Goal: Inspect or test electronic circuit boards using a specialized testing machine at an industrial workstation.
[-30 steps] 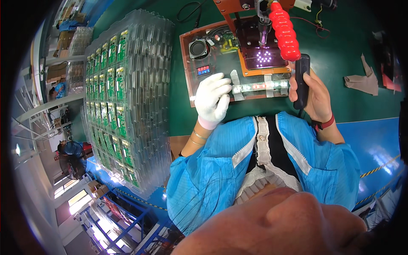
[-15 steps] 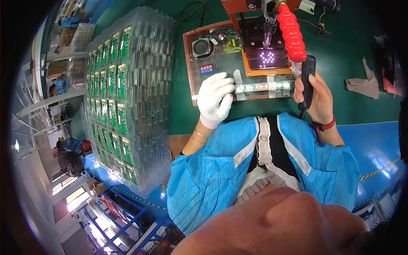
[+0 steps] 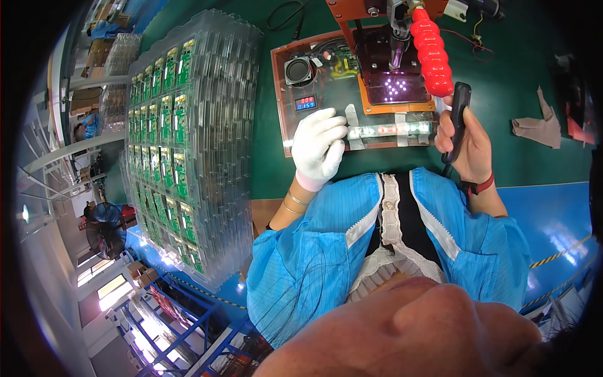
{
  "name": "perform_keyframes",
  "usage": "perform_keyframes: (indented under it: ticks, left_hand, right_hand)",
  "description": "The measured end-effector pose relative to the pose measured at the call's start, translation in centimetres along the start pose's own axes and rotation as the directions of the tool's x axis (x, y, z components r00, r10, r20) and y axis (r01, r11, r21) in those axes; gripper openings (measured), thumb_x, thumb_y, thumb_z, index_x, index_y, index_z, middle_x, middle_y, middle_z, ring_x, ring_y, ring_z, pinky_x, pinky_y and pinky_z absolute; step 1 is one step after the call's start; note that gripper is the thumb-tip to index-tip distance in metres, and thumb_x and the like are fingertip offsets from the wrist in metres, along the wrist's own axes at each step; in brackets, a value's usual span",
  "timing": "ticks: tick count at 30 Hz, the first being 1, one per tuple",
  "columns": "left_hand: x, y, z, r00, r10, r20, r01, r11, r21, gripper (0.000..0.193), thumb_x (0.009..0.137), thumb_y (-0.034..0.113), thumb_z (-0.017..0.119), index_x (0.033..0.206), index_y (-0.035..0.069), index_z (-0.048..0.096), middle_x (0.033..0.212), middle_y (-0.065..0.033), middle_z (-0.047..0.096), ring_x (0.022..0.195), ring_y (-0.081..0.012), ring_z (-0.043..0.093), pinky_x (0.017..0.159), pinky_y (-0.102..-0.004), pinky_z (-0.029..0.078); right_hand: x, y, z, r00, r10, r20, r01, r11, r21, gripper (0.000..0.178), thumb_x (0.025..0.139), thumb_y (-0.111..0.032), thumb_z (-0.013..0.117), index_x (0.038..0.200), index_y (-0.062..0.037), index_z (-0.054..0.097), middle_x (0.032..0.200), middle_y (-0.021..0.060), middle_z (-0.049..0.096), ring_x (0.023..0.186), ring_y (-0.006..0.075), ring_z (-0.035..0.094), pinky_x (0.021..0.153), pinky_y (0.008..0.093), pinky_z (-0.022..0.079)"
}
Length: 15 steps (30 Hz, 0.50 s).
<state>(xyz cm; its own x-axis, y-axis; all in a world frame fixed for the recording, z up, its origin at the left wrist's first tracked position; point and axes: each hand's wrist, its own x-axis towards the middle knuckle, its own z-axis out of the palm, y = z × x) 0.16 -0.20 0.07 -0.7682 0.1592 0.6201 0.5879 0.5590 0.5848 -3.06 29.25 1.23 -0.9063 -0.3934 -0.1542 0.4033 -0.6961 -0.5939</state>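
Note:
My left hand (image 3: 319,143), in a white glove, rests at the near left side of a clear-topped test fixture (image 3: 290,81). Its fingers are loosely bent, thumb apart, with nothing visible in them. Beside its fingertips runs a taped light strip (image 3: 389,129) with white and red lights. Bare and at the fixture's right, my right hand (image 3: 471,143) grips a slim black handheld device (image 3: 458,119) with a dark cord at its lower end. Just above that hand hangs the ribbed red handle (image 3: 431,53) of a clamp. Under the clamp, dots glow through a dark plate (image 3: 394,88).
Tall stacked clear trays (image 3: 220,125) holding green circuit boards stand at the left. On the fixture are a small speaker (image 3: 298,71) and a digital display (image 3: 306,102). A grey-brown cloth (image 3: 539,124) lies on the green mat at the right. A fan (image 3: 105,231) stands farther left.
The black device has tilted and shifted slightly to the right in my right hand. The glowing dots form a different pattern, and the display's reading differs. My left hand has stayed put.

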Motion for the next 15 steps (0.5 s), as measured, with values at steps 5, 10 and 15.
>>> perform_keyframes:
  ticks: [5, 10, 15]
  left_hand:
    - [0.1, -0.2, 0.2, 1.000, 0.018, -0.020, -0.018, 1.000, -0.006, 0.016, 0.079, 0.010, 0.065, 0.090, 0.001, 0.071, 0.100, -0.0098, 0.073, 0.103, -0.0320, 0.067, 0.095, -0.0416, 0.051]
    - [0.1, -0.2, 0.1, 1.000, 0.013, -0.007, -0.013, 1.000, -0.011, 0.016, 0.079, 0.011, 0.065, 0.090, 0.001, 0.071, 0.100, -0.0099, 0.073, 0.102, -0.0322, 0.067, 0.094, -0.0419, 0.051]
    - [0.0, -0.2, 0.1, 1.000, 0.019, -0.003, -0.019, 1.000, 0.014, 0.016, 0.080, 0.012, 0.065, 0.089, 0.001, 0.071, 0.100, -0.0101, 0.073, 0.102, -0.0324, 0.067, 0.094, -0.0421, 0.051]
  right_hand:
    - [0.4, -0.1, -1.5, 0.960, -0.001, 0.279, -0.060, 0.976, 0.208, 0.040, 0.111, -0.031, 0.033, 0.135, -0.0022, 0.047, 0.081, 0.0074, 0.057, 0.058, 0.0149, 0.054, 0.055, 0.0290, 0.044]
    - [0.3, -0.1, -2.1, 0.965, -0.001, 0.264, -0.052, 0.979, 0.195, 0.040, 0.111, -0.032, 0.033, 0.133, -0.0025, 0.049, 0.077, 0.0070, 0.055, 0.055, 0.0146, 0.051, 0.052, 0.0283, 0.041]
    - [0.3, -0.1, -1.4, 0.992, -0.008, 0.128, -0.014, 0.985, 0.172, 0.043, 0.111, -0.034, 0.033, 0.135, -0.0019, 0.048, 0.078, 0.0069, 0.056, 0.055, 0.0149, 0.052, 0.052, 0.0285, 0.042]
